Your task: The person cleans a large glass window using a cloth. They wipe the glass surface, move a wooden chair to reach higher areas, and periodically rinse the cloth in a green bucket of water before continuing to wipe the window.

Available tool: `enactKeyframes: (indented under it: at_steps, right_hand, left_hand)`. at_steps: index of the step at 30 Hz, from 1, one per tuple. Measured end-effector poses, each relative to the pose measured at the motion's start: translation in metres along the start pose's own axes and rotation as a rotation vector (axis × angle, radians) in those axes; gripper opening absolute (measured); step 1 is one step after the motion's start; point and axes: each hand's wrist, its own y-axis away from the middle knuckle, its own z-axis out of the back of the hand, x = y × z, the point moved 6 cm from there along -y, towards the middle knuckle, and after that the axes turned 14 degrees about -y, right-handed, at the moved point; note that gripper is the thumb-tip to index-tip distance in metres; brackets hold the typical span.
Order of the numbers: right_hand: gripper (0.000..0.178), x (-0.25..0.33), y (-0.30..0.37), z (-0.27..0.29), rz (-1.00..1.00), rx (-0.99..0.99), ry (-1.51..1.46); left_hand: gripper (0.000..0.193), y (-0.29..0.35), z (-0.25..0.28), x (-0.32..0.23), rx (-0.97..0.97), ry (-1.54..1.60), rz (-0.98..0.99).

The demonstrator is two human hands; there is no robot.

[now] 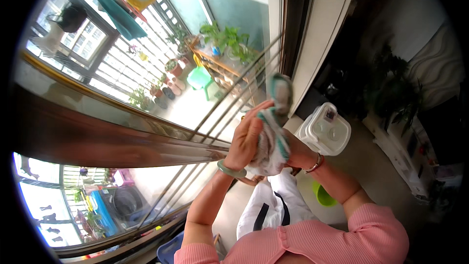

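Observation:
A bunched white cloth with green stripes point(272, 142) is between my two hands, its loose upper end blurred by motion. My left hand point(243, 140), with a pale green bangle at its wrist, is closed on the cloth's left side. On the other side, my right hand point(297, 152) grips the cloth from the right; its fingers are mostly hidden behind the fabric. A bracelet point(314, 163) circles the right wrist. Both arms are stretched out in front of me, above my white trousers point(273, 205).
A glass sliding door with a brown frame point(146, 149) stands close on my left. Beyond it are a balcony with potted plants point(224, 39) and a green stool point(199, 78). To the right are a white lidded container point(326, 129) and a lime-green bucket point(322, 194).

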Motion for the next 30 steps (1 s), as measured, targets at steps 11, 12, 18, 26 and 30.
enactKeyframes:
  at_steps: [11,12,18,26,30]
  right_hand:
    - [0.083,0.191,-0.024,-0.211,1.346,0.275,1.510]
    - [0.081,0.208,-0.027,-0.230,1.421,0.283,1.535]
    - [0.069,0.251,-0.067,-0.332,1.737,0.380,1.560]
    - [0.056,0.274,-0.092,-0.416,1.984,0.442,1.501]
    - [0.050,0.313,-0.084,-0.480,2.153,0.497,1.394]
  left_hand:
    - [0.029,0.018,0.072,-0.249,-0.597,-0.863,-0.926]
    - [0.024,0.014,0.065,-0.255,-0.472,-0.928,-0.909]
    - [0.031,-0.045,0.087,-0.293,-0.560,-1.157,-0.637]
    - [0.056,-0.056,0.144,-0.337,-0.748,-1.739,-0.328]
    - [0.057,-0.069,0.168,-0.382,-0.838,-1.896,-0.351]
